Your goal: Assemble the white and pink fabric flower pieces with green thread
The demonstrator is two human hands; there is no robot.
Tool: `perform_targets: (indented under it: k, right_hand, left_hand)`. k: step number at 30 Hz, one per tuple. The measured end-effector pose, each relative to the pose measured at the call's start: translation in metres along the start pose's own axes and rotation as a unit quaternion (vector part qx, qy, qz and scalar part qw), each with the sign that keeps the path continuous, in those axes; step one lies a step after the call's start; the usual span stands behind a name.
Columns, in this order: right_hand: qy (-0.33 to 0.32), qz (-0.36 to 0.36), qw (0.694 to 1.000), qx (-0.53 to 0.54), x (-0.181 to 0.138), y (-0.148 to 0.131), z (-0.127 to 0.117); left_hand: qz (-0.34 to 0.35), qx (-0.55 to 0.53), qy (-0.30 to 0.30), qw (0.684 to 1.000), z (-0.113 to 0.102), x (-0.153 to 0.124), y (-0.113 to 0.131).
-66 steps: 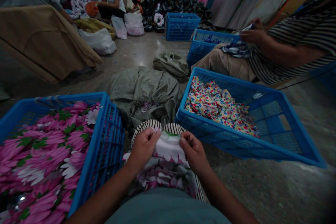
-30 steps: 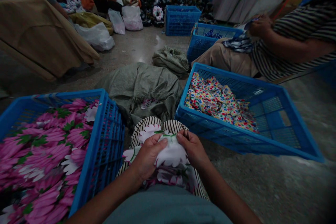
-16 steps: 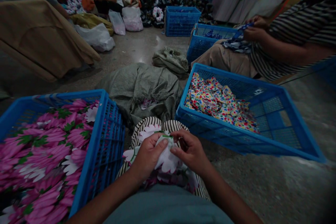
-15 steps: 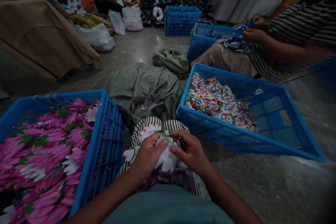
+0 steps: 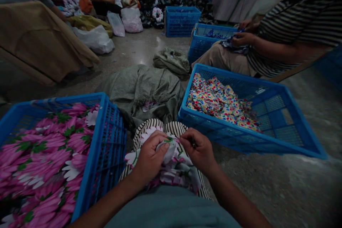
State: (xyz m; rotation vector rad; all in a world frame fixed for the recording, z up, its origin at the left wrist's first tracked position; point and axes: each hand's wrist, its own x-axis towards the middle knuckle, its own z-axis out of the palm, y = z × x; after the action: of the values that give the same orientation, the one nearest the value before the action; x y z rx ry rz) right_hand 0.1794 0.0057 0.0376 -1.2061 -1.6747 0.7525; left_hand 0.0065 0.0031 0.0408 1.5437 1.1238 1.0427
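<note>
Above my lap, my left hand point(image 5: 150, 155) pinches a white fabric flower piece point(image 5: 169, 154) with a green edge between thumb and fingers. My right hand point(image 5: 201, 150) is closed in a pinch just right of the green edge. A small dark thing shows among its fingers, too small to name. More white and pink flower pieces point(image 5: 175, 177) lie on my lap over striped cloth. To my left, a blue crate point(image 5: 103, 114) holds many pink and white fabric flowers point(image 5: 50, 149) with green parts.
At the right stands a blue crate point(image 5: 240, 128) with colourful patterned fabric pieces point(image 5: 216, 101). Grey-green sacks point(image 5: 141, 82) lie on the floor ahead. A co-worker in a striped top point(image 5: 283, 42) handles dark blue cloth. Another person sits farther back, near white bags point(image 5: 132, 19).
My right hand has drawn slightly right, away from the flower piece that my left hand still holds. The flower piece has folded or turned. The co-worker's hands have moved left and lower.
</note>
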Motion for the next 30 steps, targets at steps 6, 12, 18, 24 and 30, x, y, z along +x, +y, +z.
perform_targets:
  k: [6, 12, 18, 24, 30]
  right_hand:
    - [-0.014, 0.114, 0.988, 0.104, 0.002, -0.002, -0.008]
    - [-0.179, 0.226, 0.912, 0.293, -0.006, -0.004, -0.008]
    - [-0.235, 0.190, 0.927, 0.220, -0.018, -0.009, -0.011]
    - [-0.216, 0.132, 0.956, 0.150, -0.005, -0.020, -0.014]
    - [-0.261, 0.145, 0.940, 0.163, 0.005, -0.024, -0.011]
  left_hand:
    - [0.096, 0.069, 0.054, 0.991, -0.005, -0.005, 0.001]
    - [0.226, 0.128, 0.046, 0.965, -0.009, -0.008, 0.001]
    - [0.214, 0.139, 0.053, 0.965, -0.010, -0.008, 0.002]
    - [0.223, 0.127, 0.043, 0.966, -0.008, -0.009, 0.000]
    - [0.244, 0.133, 0.037, 0.960, -0.011, -0.008, 0.002]
